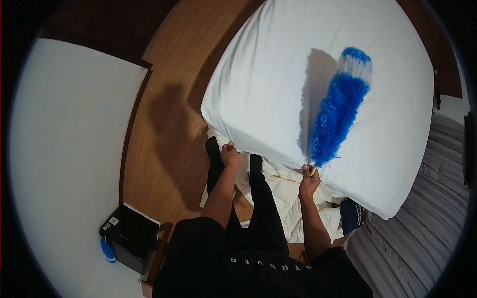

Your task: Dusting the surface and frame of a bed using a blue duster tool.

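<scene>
Before me is a mattress [268,93] in a white fitted sheet, its near edge slack and creased. My left hand [231,154] grips the sheet at the near left corner, fingers closed on the cloth. In my right hand [310,180], at the near edge, is the pale handle of a fluffy duster [337,111], blue with a white band near the top. The duster points away from me over the mattress and casts a shadow on the sheet. Whether the right hand also pinches the sheet's edge, I cannot tell.
A cream quilt [287,190] lies crumpled by my legs, with a dark blue cloth item [351,216] bearing writing beside it. Grey pleated fabric [421,208] spreads at the right. A black box-shaped device [128,232] stands lower left near a smaller blue duster [107,251]. A white wall borders the wood floor [152,156].
</scene>
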Tool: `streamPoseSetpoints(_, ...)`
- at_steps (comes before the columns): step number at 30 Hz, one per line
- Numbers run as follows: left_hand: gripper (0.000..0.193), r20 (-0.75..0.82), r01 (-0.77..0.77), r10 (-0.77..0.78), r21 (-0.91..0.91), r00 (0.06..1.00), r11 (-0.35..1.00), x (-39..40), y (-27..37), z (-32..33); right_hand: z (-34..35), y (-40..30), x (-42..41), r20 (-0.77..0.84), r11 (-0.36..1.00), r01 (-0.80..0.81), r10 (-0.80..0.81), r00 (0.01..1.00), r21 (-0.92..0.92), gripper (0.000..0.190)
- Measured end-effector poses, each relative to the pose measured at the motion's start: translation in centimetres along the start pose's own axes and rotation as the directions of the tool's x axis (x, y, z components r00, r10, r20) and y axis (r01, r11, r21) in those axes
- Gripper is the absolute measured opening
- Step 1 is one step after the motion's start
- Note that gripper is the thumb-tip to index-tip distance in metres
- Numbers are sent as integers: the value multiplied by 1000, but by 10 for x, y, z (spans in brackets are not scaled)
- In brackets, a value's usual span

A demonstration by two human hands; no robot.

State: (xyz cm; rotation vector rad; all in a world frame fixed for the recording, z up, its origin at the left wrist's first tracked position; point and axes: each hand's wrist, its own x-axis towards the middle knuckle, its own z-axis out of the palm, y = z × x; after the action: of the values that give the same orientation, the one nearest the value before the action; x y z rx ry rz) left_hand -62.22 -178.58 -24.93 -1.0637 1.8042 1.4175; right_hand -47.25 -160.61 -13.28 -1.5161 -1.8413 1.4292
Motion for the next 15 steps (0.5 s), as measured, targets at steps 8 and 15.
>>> streamPoseSetpoints(8,34,472,391,-156,-456,868,799,11,-33,15,-18,-4,-9,13,986,15,-13,1000,-167,16)
streamPoseSetpoints(15,20,688,585,-154,-453,710,672,8,-85,50,-50,16,14,-207,994,-76,60,977,-73,21)
